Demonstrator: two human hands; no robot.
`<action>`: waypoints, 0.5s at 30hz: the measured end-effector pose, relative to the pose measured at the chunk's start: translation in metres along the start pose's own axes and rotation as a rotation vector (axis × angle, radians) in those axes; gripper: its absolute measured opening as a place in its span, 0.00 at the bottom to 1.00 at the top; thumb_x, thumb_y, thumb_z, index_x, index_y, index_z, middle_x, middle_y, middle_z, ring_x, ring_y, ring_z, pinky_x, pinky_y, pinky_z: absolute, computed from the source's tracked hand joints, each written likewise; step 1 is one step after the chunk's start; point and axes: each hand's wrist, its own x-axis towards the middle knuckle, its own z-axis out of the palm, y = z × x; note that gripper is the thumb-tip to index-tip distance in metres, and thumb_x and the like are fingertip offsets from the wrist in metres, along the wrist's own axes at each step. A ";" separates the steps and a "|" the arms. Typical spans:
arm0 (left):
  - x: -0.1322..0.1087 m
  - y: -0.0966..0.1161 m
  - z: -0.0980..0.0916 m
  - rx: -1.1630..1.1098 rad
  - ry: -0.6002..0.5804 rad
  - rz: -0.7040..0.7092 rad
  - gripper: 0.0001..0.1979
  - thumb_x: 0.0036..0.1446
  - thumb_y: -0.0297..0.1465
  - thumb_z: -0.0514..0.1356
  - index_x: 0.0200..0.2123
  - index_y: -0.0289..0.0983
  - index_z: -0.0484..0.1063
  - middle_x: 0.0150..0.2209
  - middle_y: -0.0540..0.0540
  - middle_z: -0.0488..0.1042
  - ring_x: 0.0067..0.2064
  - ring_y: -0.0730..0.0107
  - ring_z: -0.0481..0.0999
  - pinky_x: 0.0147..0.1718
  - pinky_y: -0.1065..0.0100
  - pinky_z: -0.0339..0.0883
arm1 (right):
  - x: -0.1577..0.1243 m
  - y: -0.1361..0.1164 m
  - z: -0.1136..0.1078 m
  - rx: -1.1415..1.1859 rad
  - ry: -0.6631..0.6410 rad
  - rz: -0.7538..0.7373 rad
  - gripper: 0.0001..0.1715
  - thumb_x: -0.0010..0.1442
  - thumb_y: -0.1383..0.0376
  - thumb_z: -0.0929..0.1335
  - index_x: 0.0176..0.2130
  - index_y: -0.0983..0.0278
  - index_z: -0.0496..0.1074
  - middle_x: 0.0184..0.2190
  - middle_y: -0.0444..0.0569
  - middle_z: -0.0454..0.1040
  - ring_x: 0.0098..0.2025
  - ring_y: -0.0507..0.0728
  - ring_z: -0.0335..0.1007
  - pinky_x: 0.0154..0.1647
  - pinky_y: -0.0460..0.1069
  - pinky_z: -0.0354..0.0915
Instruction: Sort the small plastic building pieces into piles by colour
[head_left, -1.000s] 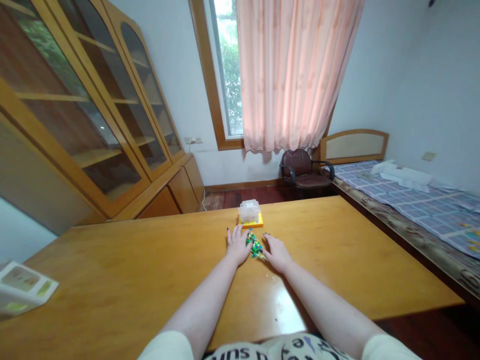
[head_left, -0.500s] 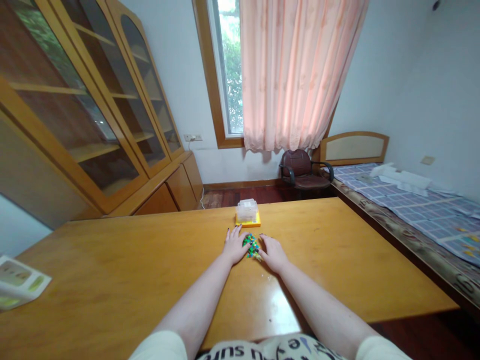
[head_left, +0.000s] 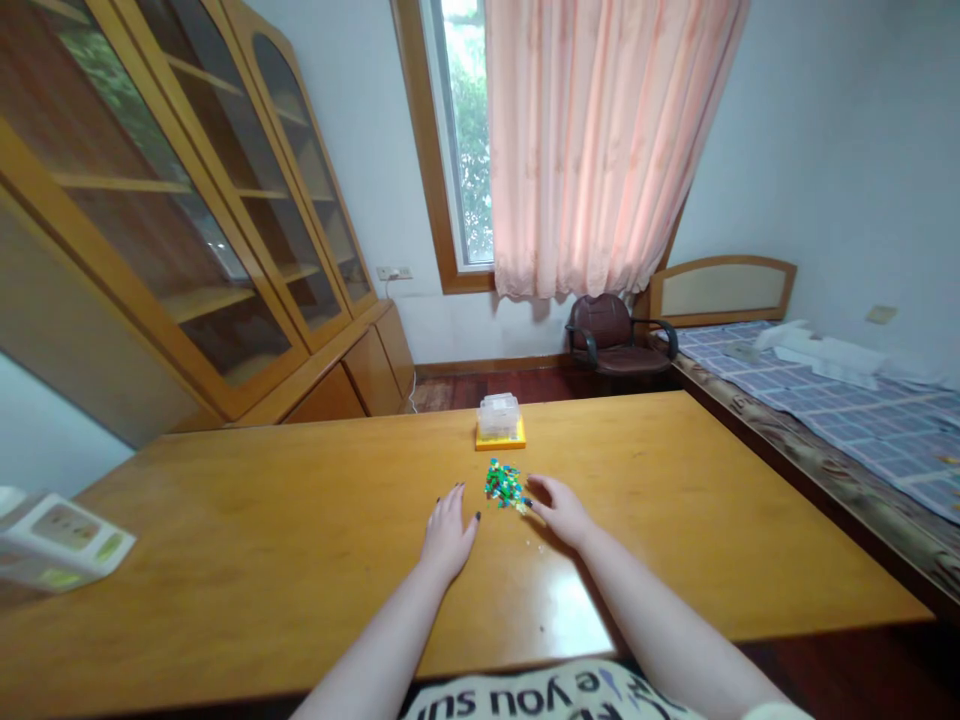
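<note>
A small heap of tiny coloured pieces (head_left: 505,484), mostly green and blue, lies on the wooden table (head_left: 262,520). My left hand (head_left: 448,527) rests flat on the table a little to the left of the heap and nearer to me, with its fingers spread and nothing in it. My right hand (head_left: 559,509) lies just right of the heap, its fingertips touching the heap's edge, fingers stretched out. Behind the heap stands a clear plastic box (head_left: 499,415) on a yellow base (head_left: 500,440).
A white carton (head_left: 52,538) sits at the table's left edge. Glass-door wooden cabinets (head_left: 172,230) line the left wall. A brown chair (head_left: 609,338) stands under the curtained window, and a bed (head_left: 840,400) runs along the right beyond the table's edge.
My left hand has drawn back from the heap, toward me and leftward. The right hand stays by the heap. The pieces now lie uncovered between the hands.
</note>
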 end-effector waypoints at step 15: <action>-0.020 -0.004 -0.015 0.252 -0.154 -0.058 0.33 0.56 0.44 0.48 0.61 0.30 0.54 0.64 0.36 0.50 0.65 0.54 0.48 0.61 0.51 0.43 | -0.041 -0.001 -0.011 -0.653 -0.122 0.177 0.51 0.55 0.42 0.59 0.64 0.74 0.47 0.65 0.61 0.42 0.66 0.64 0.34 0.64 0.61 0.29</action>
